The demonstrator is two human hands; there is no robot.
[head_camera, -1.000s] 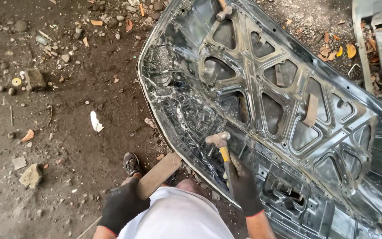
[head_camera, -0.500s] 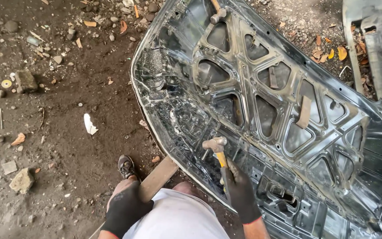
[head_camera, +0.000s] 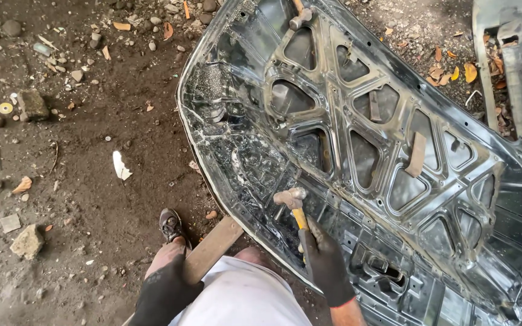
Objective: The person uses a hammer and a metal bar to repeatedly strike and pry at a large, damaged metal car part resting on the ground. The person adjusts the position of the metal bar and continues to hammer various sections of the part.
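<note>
A large upturned car bonnet (head_camera: 394, 139) of bare dark metal lies on the dirt, its ribbed inner frame facing up. My right hand (head_camera: 326, 262), in a black glove, is shut on the yellow handle of a hammer (head_camera: 292, 202). The hammer's steel head hovers over or touches the crumpled near-left part of the bonnet. My left hand (head_camera: 165, 291), also gloved in black, rests on my left knee near a wooden plank (head_camera: 212, 247) that runs under the bonnet's near edge. My foot in a sandal (head_camera: 170, 224) stands beside the plank.
A second hammer (head_camera: 300, 15) lies on the bonnet's far end. Another grey body panel (head_camera: 515, 66) lies at the right. Stones (head_camera: 28, 241), dry leaves (head_camera: 469, 72) and a white shard (head_camera: 121, 166) are scattered over the dirt ground at the left.
The view has shifted slightly. My right hand has kept the hammer over the same dented spot with little movement. The left hand has stayed on my knee.
</note>
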